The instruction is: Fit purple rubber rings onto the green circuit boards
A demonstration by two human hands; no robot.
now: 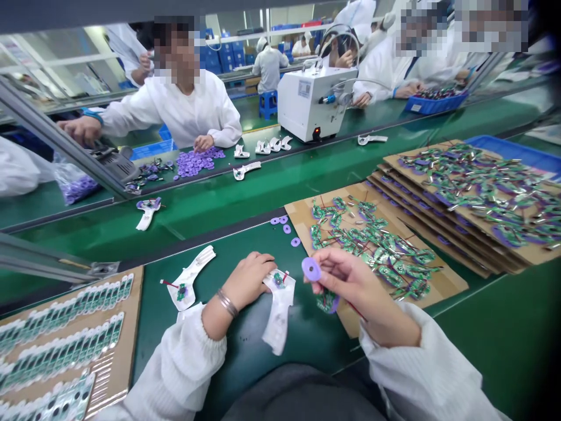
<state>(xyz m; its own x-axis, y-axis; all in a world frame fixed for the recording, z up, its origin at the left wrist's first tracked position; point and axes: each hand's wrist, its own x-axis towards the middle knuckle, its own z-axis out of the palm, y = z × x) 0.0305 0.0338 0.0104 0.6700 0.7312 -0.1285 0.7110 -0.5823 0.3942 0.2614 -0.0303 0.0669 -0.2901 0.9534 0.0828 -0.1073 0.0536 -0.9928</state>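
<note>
Right hand (363, 295) pinching purple foam ring (311, 269) between thumb and forefinger, above green mat (245, 345). Green circuit board (328, 303) with red wire just below same hand. Left hand (249, 280) curled on white moulded piece (279, 316), grip unclear. Cardboard sheet (442, 283) of boards adjacent.

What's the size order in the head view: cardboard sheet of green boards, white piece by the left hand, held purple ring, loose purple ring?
1. Cardboard sheet
2. White piece
3. Unsure between the ring in the right hand and the loose ring: the held one looks bigger but is nearer the camera.
</note>
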